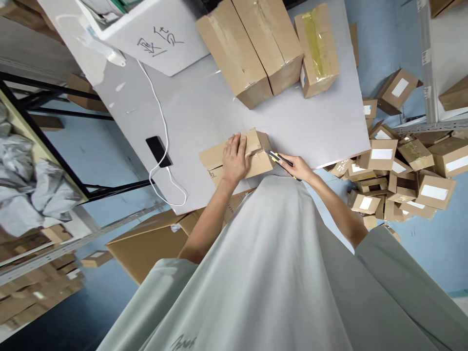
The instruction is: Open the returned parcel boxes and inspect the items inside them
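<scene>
A small cardboard box [259, 165] lies near the front edge of the grey table, its long side turned towards me. My left hand [236, 160] rests on top of the box with its fingers laid flat across it. In my right hand [299, 168] is a black and yellow box cutter [275, 157], gripped at its handle. The cutter's tip meets the right end of the box, by the seam. Whether the blade has gone into the cardboard is too small to tell.
Two large taped boxes [252, 46] and a narrower one with yellow tape [317, 48] stand at the back. A phone [158, 150] with a white cable and a white container [157, 36] are left. Many boxes [402, 170] lie heaped at right; a big open carton [146, 243] is below the table.
</scene>
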